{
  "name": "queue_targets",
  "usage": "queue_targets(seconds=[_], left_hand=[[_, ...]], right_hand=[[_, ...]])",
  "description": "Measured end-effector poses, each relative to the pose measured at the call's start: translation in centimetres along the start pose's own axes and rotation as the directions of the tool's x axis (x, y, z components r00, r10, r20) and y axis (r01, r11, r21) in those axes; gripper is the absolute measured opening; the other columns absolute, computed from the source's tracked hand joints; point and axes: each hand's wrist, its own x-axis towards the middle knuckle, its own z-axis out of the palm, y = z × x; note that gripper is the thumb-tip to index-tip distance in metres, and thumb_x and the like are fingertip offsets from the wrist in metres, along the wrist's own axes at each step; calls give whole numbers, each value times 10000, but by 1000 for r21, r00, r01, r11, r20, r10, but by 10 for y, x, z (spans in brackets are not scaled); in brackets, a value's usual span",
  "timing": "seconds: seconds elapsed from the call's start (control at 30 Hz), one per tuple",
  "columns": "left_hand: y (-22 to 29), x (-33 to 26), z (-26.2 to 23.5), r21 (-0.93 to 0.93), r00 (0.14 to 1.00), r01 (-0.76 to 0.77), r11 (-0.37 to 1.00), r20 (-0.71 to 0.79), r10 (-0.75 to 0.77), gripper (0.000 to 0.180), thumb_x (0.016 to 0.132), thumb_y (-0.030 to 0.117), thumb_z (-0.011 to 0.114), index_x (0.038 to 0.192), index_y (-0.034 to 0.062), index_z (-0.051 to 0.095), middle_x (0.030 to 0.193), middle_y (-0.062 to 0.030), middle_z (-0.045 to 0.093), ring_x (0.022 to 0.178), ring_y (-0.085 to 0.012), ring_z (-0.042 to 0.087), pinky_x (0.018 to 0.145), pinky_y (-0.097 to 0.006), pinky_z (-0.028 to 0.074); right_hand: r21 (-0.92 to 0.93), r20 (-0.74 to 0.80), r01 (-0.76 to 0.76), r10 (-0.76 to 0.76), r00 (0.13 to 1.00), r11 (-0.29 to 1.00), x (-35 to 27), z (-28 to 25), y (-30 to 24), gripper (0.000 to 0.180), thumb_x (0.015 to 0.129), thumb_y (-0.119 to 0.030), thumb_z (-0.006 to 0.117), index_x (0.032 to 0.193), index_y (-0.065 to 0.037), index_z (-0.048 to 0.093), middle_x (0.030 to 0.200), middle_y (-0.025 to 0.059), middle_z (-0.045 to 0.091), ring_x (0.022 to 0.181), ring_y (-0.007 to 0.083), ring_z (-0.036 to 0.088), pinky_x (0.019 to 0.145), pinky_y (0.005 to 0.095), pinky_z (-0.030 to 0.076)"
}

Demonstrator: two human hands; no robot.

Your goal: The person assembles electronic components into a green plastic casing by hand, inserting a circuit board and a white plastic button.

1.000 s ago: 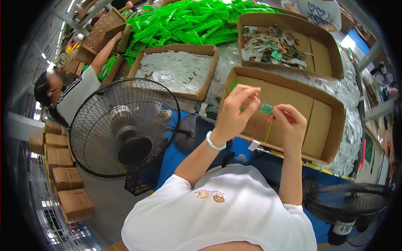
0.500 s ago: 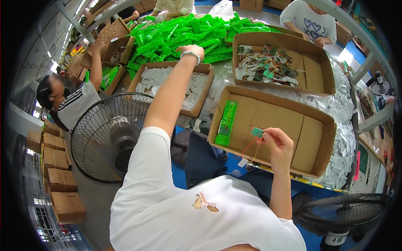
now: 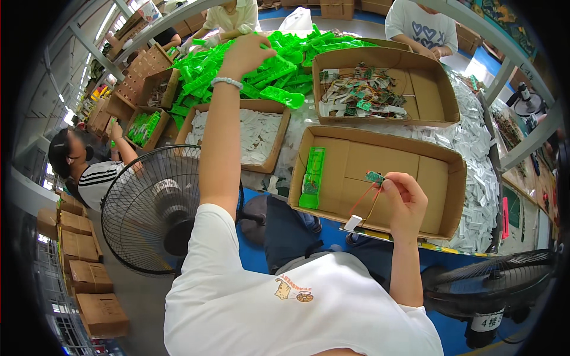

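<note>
The right grip (image 3: 405,199) pinches a small green circuit board (image 3: 374,177) over the near carton (image 3: 435,175); its wires (image 3: 360,201) run to a white piece (image 3: 353,222). The left grip (image 3: 248,54) is curled at the green pile (image 3: 291,56); whether it holds anything, I cannot tell. The near carton contains one green casing (image 3: 313,178), the far carton (image 3: 430,89) wired boards (image 3: 362,92), the left carton (image 3: 280,139) flat white parts (image 3: 258,133).

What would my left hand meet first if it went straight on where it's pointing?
Most likely the pile of green plastic parts: your left hand points out over it. Depth is unclear from this view, so I can't tell whether the hand already touches it.
</note>
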Motion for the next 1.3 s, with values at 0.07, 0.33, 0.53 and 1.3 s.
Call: queue_targets(seconds=[0.07,0.33,0.53,1.3], left_hand=[[12,-5,-10,-90,989,-85,992,-125,74,328,735,315,759,918,47,709,824,-146,679,776,-266,647,728,-385,492],[101,-68,-21,-832,999,28,554,47,20,287,777,305,753,897,51,694,766,-18,672,691,-71,585,595,-247,433],[151,-92,-4,-811,942,-18,584,181,281,218,802,231,742,907,44,706,798,-2,630,742,-74,579,642,-217,437],[204,-198,62,-925,982,88,-370,142,-123,485,889,-12,526,1350,-114,413,1323,-228,513,1179,-292,556,964,-394,490]], right_hand=[[-1,4,-2,2,1000,1000,2,-1,-3,92,885,45,607,976,48,617,927,64,617,862,131,618,788,247,498],[-152,245,247,-206,947,957,18,6,-20,73,832,19,645,901,32,623,1087,118,596,1042,180,571,898,297,467],[-47,286,109,-91,954,993,23,26,-31,73,864,-2,622,935,18,622,1194,129,599,1114,202,574,917,331,482],[70,6,-27,27,1000,997,26,34,11,120,884,-40,647,966,47,632,1115,125,657,906,122,641,765,256,532]])
